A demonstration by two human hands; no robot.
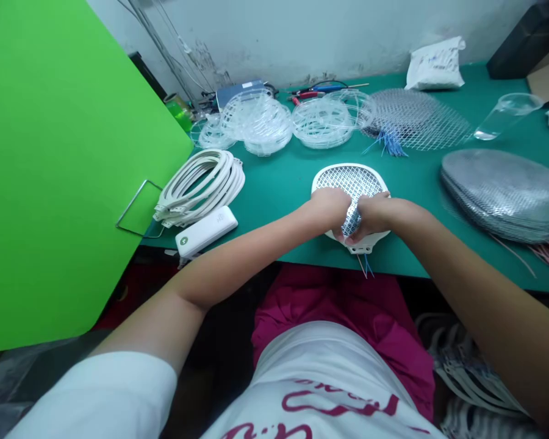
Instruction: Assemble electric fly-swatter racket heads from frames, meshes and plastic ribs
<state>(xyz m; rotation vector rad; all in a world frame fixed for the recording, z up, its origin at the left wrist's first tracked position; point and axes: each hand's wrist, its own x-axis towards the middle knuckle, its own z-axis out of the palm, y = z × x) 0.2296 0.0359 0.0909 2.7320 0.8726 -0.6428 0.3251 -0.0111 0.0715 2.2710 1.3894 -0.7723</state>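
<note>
A white oval mosquito-swatter head (pixel 349 172) with metal mesh lies at the table's front edge, its neck toward me. A blue wire and a pale wire stick out of the neck. My left hand (pixel 332 206) is closed on the left side of the head. Opposite it, my right hand (pixel 374 214) is closed on the right side, fingers curled under toward the middle. Between the two hands a strip of mesh shows. My fingertips are partly hidden.
White frame rings (pixel 205 183) and a white power bank (pixel 205 231) lie left. Clear plastic rings (pixel 322 125), blue wires (pixel 390 141) and pliers (pixel 308 95) lie behind. Mesh sheets (pixel 503 192) and a clear cup (pixel 503 116) are right. A green board (pixel 64 171) stands left.
</note>
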